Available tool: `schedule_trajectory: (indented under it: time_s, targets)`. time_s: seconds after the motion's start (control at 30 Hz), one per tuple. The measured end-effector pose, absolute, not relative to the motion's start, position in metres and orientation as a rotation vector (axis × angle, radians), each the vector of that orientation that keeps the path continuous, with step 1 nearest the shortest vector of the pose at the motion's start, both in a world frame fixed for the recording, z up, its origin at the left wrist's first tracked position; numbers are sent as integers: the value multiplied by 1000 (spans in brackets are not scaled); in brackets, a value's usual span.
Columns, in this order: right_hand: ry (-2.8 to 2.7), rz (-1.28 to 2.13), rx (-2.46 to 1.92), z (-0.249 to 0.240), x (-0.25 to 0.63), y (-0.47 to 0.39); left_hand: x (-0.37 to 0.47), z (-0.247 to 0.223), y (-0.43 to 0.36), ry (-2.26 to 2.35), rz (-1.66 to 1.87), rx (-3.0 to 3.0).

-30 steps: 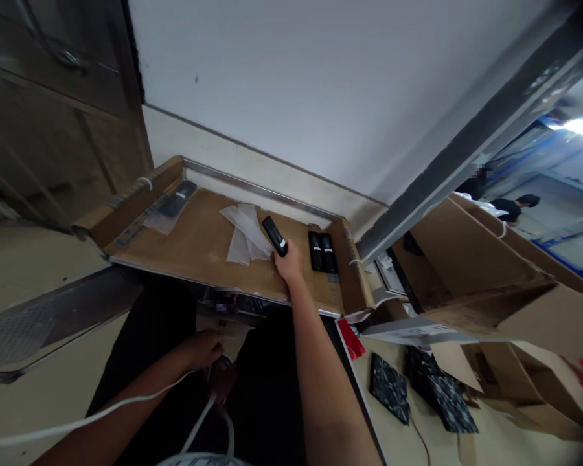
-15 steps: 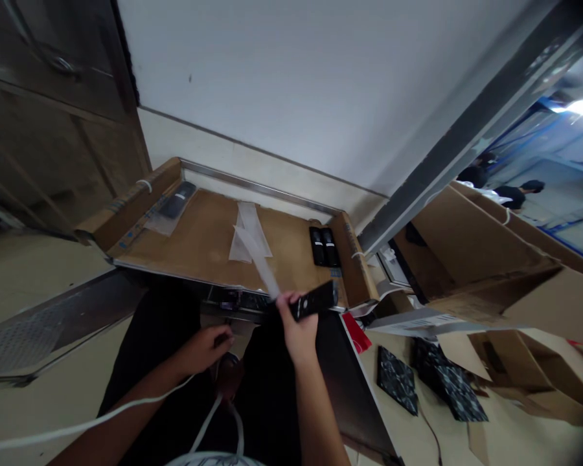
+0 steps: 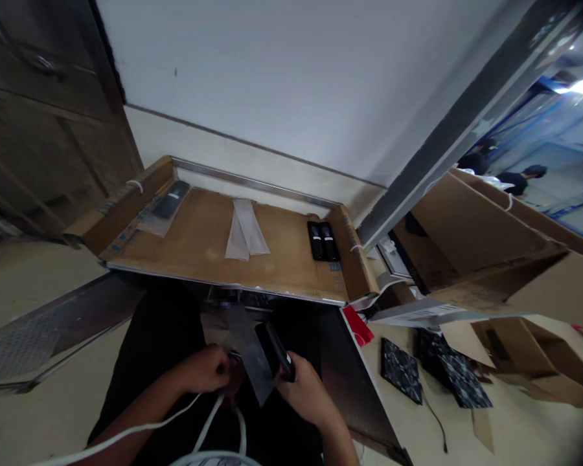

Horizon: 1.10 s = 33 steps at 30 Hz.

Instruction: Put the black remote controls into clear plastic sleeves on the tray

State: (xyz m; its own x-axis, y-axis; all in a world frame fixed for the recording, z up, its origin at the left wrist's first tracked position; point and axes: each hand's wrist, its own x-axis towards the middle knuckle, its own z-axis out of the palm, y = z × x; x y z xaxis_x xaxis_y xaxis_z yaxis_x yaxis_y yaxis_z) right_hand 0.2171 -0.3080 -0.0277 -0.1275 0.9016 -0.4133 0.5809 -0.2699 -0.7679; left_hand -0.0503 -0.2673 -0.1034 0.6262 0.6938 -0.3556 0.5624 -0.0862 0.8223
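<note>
My right hand (image 3: 304, 391) is closed round the end of a black remote control (image 3: 275, 346) and a translucent plastic sleeve (image 3: 250, 353), both over my lap. The sleeve hangs beside the remote, toward my left hand. Low over my thighs, my left hand (image 3: 204, 369) has its fingers curled; whatever they may hold is hidden. On the cardboard-lined bench, two flat plastic sleeves (image 3: 245, 230) lie crossed near the middle. A pair of black remotes (image 3: 322, 241) rests side by side at the right end. At the left end lies a bagged dark remote (image 3: 170, 200).
Cardboard walls (image 3: 352, 259) edge the bench (image 3: 199, 252) at its ends. To the right stand a large open carton (image 3: 490, 239) and a grey post (image 3: 447, 129). Black patterned packs (image 3: 401, 372) lie on the floor. People (image 3: 519, 178) are in the far background. A white cord (image 3: 126, 433) crosses my left arm.
My right hand has drawn the remote and the plastic sleeve back from the bench edge to over my lap. My left hand has moved slightly downward, its fingers curled more.
</note>
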Motion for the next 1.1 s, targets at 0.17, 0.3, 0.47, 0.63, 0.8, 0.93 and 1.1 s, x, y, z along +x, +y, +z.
schedule_trajectory:
  time_s: [0.17, 0.3, 0.47, 0.63, 0.8, 0.93, 1.1]
  targets:
    - [-1646, 1347, -1845, -30, 201, -304, -48, -91, -271, 1053, 388, 1655]
    - [-1694, 1284, -1824, -44, 183, -298, -37, -92, -275, 963, 603, 1541]
    - [-1601, 1255, -1848, -59, 163, -289, -26, -109, -274, 1093, 553, 1701]
    - [-1554, 1198, -1900, -66, 159, -286, -29, -107, -270, 1136, 513, 1790]
    - [-1518, 1203, -1856, -69, 159, -286, -29, -102, -270, 1185, 502, 1846]
    - [-1280, 1449, -1801, -68, 163, -289, -29, -107, -267, 1322, 564, 1785]
    - [-1016, 1956, -1602, -54, 185, -304, -31, -109, -263, 1387, 620, 1635]
